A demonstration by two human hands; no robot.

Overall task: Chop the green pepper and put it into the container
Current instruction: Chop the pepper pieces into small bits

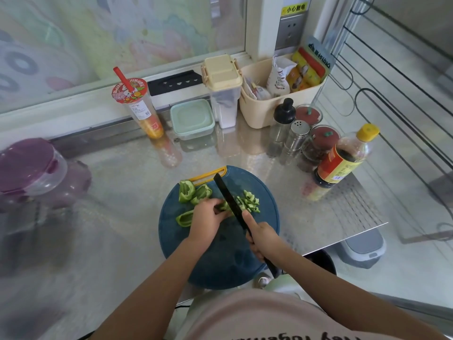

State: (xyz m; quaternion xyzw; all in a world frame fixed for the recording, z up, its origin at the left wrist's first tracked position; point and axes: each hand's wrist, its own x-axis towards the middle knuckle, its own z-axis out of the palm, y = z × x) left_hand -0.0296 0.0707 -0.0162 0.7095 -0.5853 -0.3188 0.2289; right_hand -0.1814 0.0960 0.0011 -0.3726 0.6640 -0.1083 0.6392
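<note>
A round blue cutting board (pixel 220 256) lies on the steel counter. My left hand (pixel 207 217) holds down a green pepper strip (pixel 224 206) with curled fingers. My right hand (pixel 263 238) grips the handle of a black knife (pixel 226 193), whose blade rests across the strip. Chopped pepper bits (pixel 251 201) lie right of the blade. Larger pepper pieces (pixel 193 191) sit at the board's far left, and one more pepper piece (pixel 185 218) lies beside my left hand. A pale green lidded container (pixel 192 119) stands at the back of the counter.
A drink cup with a red straw (pixel 139 106), a cream-lidded box (pixel 223 89), a beige basket (pixel 274 94), shakers and jars (pixel 296 136) and a sauce bottle (pixel 343 160) ring the back and right. A purple-lidded container (pixel 29 165) sits at left. The counter edge drops off at right.
</note>
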